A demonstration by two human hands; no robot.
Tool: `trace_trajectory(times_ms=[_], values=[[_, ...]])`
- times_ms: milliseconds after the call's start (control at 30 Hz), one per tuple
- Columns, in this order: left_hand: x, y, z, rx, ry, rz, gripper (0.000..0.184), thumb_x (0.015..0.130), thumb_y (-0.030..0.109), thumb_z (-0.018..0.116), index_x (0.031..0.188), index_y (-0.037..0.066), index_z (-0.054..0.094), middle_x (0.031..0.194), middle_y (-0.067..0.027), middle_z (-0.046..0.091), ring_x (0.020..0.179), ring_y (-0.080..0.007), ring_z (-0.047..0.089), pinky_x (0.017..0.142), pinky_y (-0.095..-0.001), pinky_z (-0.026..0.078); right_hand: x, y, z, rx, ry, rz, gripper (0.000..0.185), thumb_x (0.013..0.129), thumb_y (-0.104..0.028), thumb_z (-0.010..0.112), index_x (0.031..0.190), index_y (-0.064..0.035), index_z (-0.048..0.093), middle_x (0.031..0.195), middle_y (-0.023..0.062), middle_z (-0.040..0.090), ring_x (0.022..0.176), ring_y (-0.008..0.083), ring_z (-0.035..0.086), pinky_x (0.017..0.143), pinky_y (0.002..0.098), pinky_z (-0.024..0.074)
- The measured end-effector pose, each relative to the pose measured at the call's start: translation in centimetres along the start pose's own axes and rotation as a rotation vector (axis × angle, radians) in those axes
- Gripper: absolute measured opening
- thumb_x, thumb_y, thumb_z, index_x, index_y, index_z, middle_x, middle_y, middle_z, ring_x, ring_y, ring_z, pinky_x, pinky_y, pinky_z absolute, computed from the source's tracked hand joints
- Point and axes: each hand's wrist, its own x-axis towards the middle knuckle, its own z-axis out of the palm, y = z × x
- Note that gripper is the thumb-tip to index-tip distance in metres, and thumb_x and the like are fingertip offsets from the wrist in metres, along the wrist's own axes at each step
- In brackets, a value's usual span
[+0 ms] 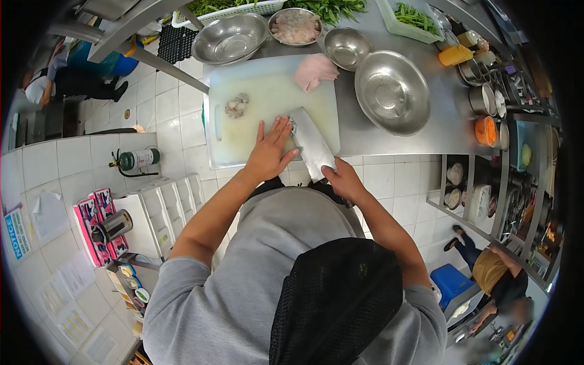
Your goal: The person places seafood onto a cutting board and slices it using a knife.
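My right hand [345, 181] grips the near end of a broad cleaver [313, 143], and the handle is mostly hidden in the fist. The blade slants up and left over the white cutting board [274, 76]. Beside its far end, my left hand [271, 149] lies palm down with fingers stretched out and thumb apart. Some small greyish bits show between those fingertips and the blade. A small heap of greyish, shrimp-like pieces [237, 105] sits on the board's left part. On its far right corner rests a crumpled pink cloth or glove [316, 72].
Beyond the board stand metal bowls, one holding pale pink pieces [295, 27]. A large steel bowl [392, 92] is on the right. Green vegetables fill baskets [410, 21] at the back. Co-workers are at far left [73, 82] and lower right [490, 271].
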Motion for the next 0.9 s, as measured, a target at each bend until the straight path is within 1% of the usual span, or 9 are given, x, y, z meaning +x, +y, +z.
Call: trace_trajectory(times_ms=[67,133,300,367,500,567,667,767,900], values=[[-0.3,0.1,0.1,-0.040,0.020,0.010,0.086,0.112,0.051,0.058,0.171,-0.007,0.035,0.182,-0.0246,0.030,0.171,-0.0380,0.024,0.137,-0.0644,0.005,0.1,-1.4,-0.3,0.000,-0.010,0.036,0.045,0.106,-0.038,0.069,0.114,0.0065,0.065,0.104,0.0329,0.073,0.098,0.0470,0.073,0.086,0.0520,0.0565],[-0.6,0.4,0.2,-0.023,0.028,0.012,0.086,0.112,0.051,0.058,0.171,-0.007,0.035,0.182,-0.0250,0.031,0.171,-0.0377,0.024,0.137,-0.0645,0.004,1.5,-4.0,-0.3,-0.257,-0.061,0.151,0.044,0.107,-0.037,0.068,0.113,0.0064,0.065,0.103,0.0318,0.075,0.099,0.0470,0.075,0.087,0.0519,0.0584],[-0.5,0.4,-0.2,0.088,0.067,0.007,0.080,0.111,0.048,0.061,0.168,-0.006,0.042,0.178,-0.0267,0.037,0.169,-0.0387,0.031,0.136,-0.0645,0.010,3.7,-6.1,2.3,-0.453,0.018,0.071,0.039,0.108,-0.033,0.064,0.113,0.0057,0.062,0.099,0.0320,0.076,0.098,0.0489,0.077,0.086,0.0577,0.0594],[0.0,-0.1,0.0,0.083,0.198,-0.028,0.068,0.103,0.038,0.072,0.155,-0.004,0.057,0.164,-0.0265,0.055,0.156,-0.0408,0.049,0.128,-0.0639,0.027,3.6,-7.6,2.6,-0.560,0.055,0.059,0.033,0.109,-0.029,0.062,0.114,0.0045,0.062,0.099,0.0314,0.077,0.097,0.0481,0.077,0.086,0.0600,0.0601],[2.9,0.5,-1.4,-0.111,0.329,-0.195,0.048,0.092,0.022,0.079,0.132,-0.002,0.067,0.140,-0.0228,0.071,0.134,-0.0401,0.065,0.112,-0.0579,0.043,2.3,-10.0,2.9,-0.618,0.014,0.082,0.030,0.109,-0.025,0.060,0.112,0.0043,0.062,0.098,0.0307,0.078,0.097,0.0470,0.078,0.087,0.0601,0.0606],[3.9,-0.1,-1.1,-0.184,0.423,-0.260,0.040,0.083,0.010,0.080,0.119,0.000,0.067,0.101,-0.0175,0.074,0.094,-0.0370,0.073,0.086,-0.0500,0.056,1.9,-10.3,2.3,-0.691,-0.001,-0.030,0.027,0.109,-0.025,0.060,0.112,0.0026,0.062,0.095,0.0299,0.077,0.093,0.0481,0.077,0.085,0.0612,0.0599],[3.8,-0.1,-1.5,-0.284,0.423,-0.483,0.029,0.082,0.005,0.075,0.109,0.000,0.067,0.088,-0.0182,0.074,0.078,-0.0374,0.073,0.074,-0.0474,0.057,0.7,-10.9,-0.6,-0.698,0.026,-0.069,0.025,0.108,-0.024,0.061,0.111,0.0005,0.062,0.092,0.0284,0.077,0.089,0.0489,0.077,0.083,0.0618,0.0593],[2.7,-1.6,-1.8,-0.405,0.428,-0.539,0.026,0.080,0.004,0.076,0.105,0.000,0.068,0.080,-0.0181,0.070,0.067,-0.0353,0.069,0.066,-0.0462,0.057,-0.1,-10.5,-2.8,-0.689,0.085,-0.072,0.023,0.108,-0.023,0.062,0.111,-0.0008,0.062,0.091,0.0275,0.077,0.087,0.0496,0.076,0.082,0.0618,0.0589],[2.4,-1.6,-2.2,-0.442,0.380,-0.567,0.025,0.082,0.005,0.077,0.105,0.000,0.070,0.082,-0.0182,0.071,0.071,-0.0332,0.070,0.070,-0.0448,0.058,-0.5,-10.1,-4.0,-0.686,0.095,0.008,0.022,0.108,-0.022,0.063,0.112,-0.0008,0.062,0.092,0.0271,0.077,0.088,0.0490,0.076,0.082,0.0618,0.0590]])
